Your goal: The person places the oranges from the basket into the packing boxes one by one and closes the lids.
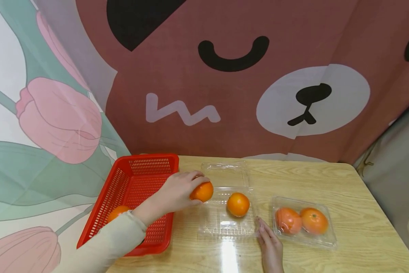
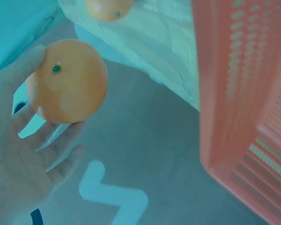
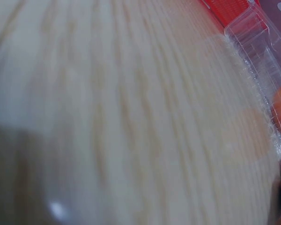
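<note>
In the head view my left hand [image 1: 184, 191] grips an orange [image 1: 204, 192] between thumb and fingers, over the left edge of an open clear plastic clamshell box [image 1: 211, 223]. The left wrist view shows the held orange [image 2: 68, 84] with its small green stem spot. Another orange [image 1: 238, 204] sits in the right part of the box's base, whose lid [image 1: 225, 173] lies folded back toward the wall. My right hand [image 1: 271, 248] is at the box's near right corner, its fairly straight fingertips right at the rim.
A red slatted basket [image 1: 167, 242] stands at the left with an orange [image 1: 118, 213] in it, partly behind my left forearm. On the right is a closed clear box [image 1: 327, 242] holding two oranges. A patterned cloth [image 1: 232, 140] hangs behind the wooden table [image 1: 354, 197].
</note>
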### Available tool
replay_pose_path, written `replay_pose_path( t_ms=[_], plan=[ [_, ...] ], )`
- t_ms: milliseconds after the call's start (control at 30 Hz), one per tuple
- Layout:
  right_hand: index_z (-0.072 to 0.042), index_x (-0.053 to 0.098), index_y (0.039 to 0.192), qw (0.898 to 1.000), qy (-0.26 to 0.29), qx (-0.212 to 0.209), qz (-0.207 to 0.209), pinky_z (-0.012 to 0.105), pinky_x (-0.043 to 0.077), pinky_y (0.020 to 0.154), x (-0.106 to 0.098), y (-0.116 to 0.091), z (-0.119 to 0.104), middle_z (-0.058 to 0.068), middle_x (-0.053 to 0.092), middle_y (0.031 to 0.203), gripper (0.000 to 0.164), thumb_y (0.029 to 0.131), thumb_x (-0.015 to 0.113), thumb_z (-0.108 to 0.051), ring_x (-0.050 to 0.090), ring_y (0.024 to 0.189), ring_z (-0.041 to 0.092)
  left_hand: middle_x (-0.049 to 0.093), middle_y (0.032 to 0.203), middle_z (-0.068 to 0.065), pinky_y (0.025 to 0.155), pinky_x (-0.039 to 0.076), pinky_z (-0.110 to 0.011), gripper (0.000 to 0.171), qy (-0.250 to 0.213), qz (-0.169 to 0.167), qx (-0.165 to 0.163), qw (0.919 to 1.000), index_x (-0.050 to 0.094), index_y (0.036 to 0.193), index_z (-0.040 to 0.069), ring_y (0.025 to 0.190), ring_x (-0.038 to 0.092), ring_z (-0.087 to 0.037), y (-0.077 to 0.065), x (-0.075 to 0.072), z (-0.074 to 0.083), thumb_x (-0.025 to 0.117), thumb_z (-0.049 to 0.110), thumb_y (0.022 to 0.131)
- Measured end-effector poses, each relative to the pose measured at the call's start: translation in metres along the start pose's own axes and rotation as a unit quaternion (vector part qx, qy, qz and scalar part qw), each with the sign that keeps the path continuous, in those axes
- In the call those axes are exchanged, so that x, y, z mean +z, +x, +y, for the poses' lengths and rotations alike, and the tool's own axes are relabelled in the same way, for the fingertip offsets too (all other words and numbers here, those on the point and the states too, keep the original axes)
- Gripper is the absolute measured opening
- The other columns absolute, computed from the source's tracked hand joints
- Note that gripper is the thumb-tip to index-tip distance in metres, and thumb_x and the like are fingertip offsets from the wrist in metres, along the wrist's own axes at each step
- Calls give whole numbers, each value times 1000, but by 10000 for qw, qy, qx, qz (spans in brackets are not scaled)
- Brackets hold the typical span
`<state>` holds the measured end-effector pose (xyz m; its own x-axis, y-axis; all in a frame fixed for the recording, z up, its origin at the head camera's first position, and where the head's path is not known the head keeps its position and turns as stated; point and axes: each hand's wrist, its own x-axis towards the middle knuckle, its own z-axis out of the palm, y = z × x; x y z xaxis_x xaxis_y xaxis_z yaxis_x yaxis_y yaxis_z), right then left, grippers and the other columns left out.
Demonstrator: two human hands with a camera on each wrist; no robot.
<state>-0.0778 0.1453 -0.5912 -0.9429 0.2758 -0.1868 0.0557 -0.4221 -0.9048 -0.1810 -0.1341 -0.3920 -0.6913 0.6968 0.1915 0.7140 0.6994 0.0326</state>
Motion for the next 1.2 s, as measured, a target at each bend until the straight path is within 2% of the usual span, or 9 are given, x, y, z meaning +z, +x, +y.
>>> replay_pose_path(
  t_ms=[233, 500, 767, 933, 1067, 1200],
  plan=[
    [10, 39, 133, 10000, 13, -2, 22, 19, 44, 90, -1, 0, 0, -7, 59, 122, 49, 96, 52, -19, 53, 114, 4, 55, 118, 3, 86, 45, -38, 57, 22, -285, 475, 9985, 56, 122, 25, 103, 57, -19, 14, 11, 22, 75, 47, 72],
    [12, 38, 132, 9998, 103, -175, -70, 20, 45, 89, -3, 1, 4, -6, 60, 122, 47, 96, 50, -15, 53, 114, 5, 55, 118, 6, 87, 45, -37, 63, -55, -401, 720, 9966, 54, 127, 26, 102, 57, -15, 29, 24, 45, 72, 53, 73],
    [12, 38, 133, 9997, 64, -209, -92, 21, 45, 90, -3, 1, 4, -4, 59, 123, 46, 97, 50, -15, 54, 113, 6, 53, 123, 5, 91, 44, -39, 63, 1, -754, 964, 9925, 52, 128, 27, 110, 55, -15, 37, 35, 68, 70, 54, 74],
    [11, 38, 133, 9997, 23, -201, -157, 21, 44, 91, -3, 2, 4, -2, 57, 126, 47, 97, 50, -16, 52, 115, 6, 52, 124, 8, 89, 44, -35, 66, 8, -1003, 1110, 9887, 50, 130, 29, 110, 53, -10, 41, 46, 78, 69, 57, 74],
    [10, 39, 134, 9999, 2, -105, -121, 20, 45, 89, -4, 2, 3, -7, 60, 123, 48, 96, 50, -18, 53, 112, 4, 52, 124, 7, 89, 45, -35, 65, -91, -1176, 1213, 9856, 49, 131, 29, 110, 53, -11, 45, 56, 86, 69, 54, 75],
    [6, 42, 133, 10000, -46, -11, -4, 18, 46, 85, -3, 1, 3, -14, 61, 116, 47, 96, 52, -20, 54, 108, 0, 52, 124, 7, 87, 45, -35, 63, -139, -1196, 1242, 9849, 50, 130, 30, 108, 53, -10, 49, 67, 92, 71, 52, 74]
  ],
)
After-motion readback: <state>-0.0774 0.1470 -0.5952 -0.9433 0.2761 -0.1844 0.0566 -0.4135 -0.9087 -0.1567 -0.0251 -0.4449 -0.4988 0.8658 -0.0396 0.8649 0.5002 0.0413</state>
